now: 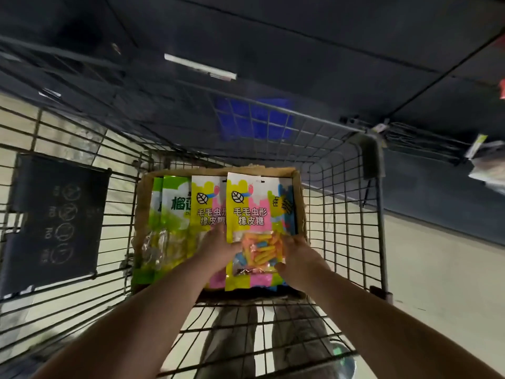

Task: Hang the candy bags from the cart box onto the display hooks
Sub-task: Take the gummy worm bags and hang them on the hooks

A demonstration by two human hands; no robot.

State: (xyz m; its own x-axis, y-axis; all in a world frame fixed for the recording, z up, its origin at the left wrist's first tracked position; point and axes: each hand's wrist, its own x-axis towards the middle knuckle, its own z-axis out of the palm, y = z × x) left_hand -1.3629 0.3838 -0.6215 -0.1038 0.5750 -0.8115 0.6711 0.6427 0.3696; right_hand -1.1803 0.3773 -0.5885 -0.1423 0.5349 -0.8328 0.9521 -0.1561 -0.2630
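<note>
Left hand [218,243] and right hand [299,255] both clasping the front gummy-worm bag [250,214] low down, inside the cardboard box [300,187] toward the cart's [341,214] far end. Might drag neighbouring bags [206,212] out if yanked askew.

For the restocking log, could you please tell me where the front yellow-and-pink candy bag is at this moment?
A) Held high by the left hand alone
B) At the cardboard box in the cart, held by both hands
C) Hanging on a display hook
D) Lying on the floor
B: the left hand and the right hand grip the candy bag by its sides at the cardboard box inside the wire cart.
</note>
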